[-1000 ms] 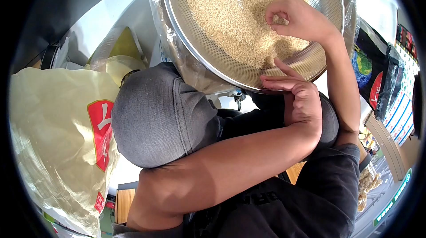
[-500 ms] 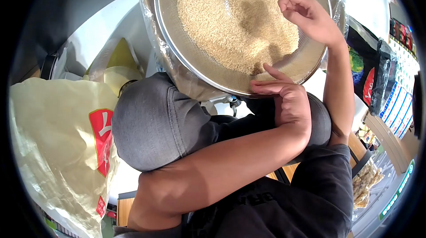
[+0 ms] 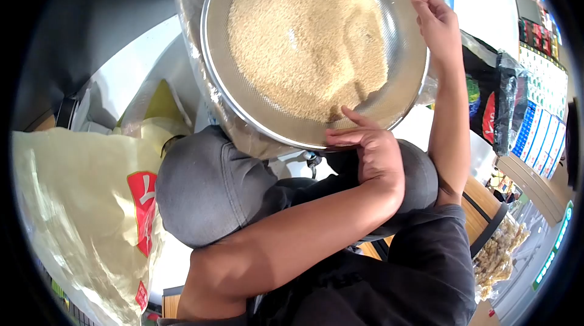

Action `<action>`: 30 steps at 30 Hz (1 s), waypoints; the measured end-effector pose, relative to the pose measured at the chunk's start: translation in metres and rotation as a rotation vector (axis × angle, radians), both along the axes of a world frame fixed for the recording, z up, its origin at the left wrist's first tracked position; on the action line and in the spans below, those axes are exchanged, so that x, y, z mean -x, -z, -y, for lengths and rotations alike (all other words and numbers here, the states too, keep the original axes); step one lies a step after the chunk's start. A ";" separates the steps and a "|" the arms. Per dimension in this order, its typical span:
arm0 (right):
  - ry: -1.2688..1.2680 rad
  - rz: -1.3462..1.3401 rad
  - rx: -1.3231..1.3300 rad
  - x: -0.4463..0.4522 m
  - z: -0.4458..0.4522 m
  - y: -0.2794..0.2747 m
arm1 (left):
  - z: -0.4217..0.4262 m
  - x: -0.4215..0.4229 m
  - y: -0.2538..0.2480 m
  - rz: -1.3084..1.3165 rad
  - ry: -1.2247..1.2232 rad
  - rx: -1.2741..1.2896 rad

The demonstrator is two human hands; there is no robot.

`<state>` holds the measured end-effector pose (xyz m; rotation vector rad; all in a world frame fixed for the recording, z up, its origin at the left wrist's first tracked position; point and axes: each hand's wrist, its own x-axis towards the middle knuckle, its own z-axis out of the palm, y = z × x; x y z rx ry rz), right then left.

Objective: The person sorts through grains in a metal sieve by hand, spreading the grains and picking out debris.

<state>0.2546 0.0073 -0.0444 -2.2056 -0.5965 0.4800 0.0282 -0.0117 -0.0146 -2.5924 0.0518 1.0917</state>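
A round metal mesh sieve (image 3: pixel 243 98) holds a broad heap of pale, rice-like grains (image 3: pixel 292 40). My left hand (image 3: pixel 371 146) is at the sieve's near rim, thumb over the inner mesh and fingers against the rim. Over the right rim, my right hand (image 3: pixel 439 25) is raised with its fingertips pinched together. Whatever may be between those fingertips is too small to make out. Clear plastic (image 3: pixel 188 28) shows around and beneath the sieve, which sits just beyond my knees.
On the left stands a large cream sack (image 3: pixel 79 204) with a red label. My grey-clad knee (image 3: pixel 207 186) is between the sack and sieve. Dark packaging (image 3: pixel 508 107) lies to the right. A bag of brownish pieces (image 3: pixel 502 259) is at the lower right.
My right hand has moved from above the grains outward to the right rim, still pinched. My left hand stays at the near rim. The view has shifted slightly.
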 end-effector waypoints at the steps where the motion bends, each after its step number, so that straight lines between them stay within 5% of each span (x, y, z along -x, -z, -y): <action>1: 0.161 -0.025 -0.044 -0.005 0.001 -0.003 | 0.000 0.002 -0.002 0.028 -0.013 -0.014; 9: 0.488 -0.275 -0.236 -0.025 0.008 -0.009 | 0.002 0.000 0.001 0.023 -0.057 0.002; 17: 0.252 -0.193 -0.283 -0.016 0.010 -0.003 | -0.002 0.003 -0.001 0.053 -0.019 0.009; 20: -0.276 -0.502 0.254 0.006 0.000 -0.016 | 0.004 0.001 0.003 0.039 -0.046 -0.009; 24: -0.523 -0.663 0.757 0.015 -0.010 0.003 | 0.002 0.002 0.001 0.015 0.011 -0.022; 28: -0.575 -0.690 0.826 0.018 -0.013 0.012 | -0.002 0.002 -0.003 0.040 0.001 -0.027; 30: -0.689 -0.415 0.824 0.019 -0.013 0.014 | -0.002 0.003 -0.003 0.053 -0.014 -0.043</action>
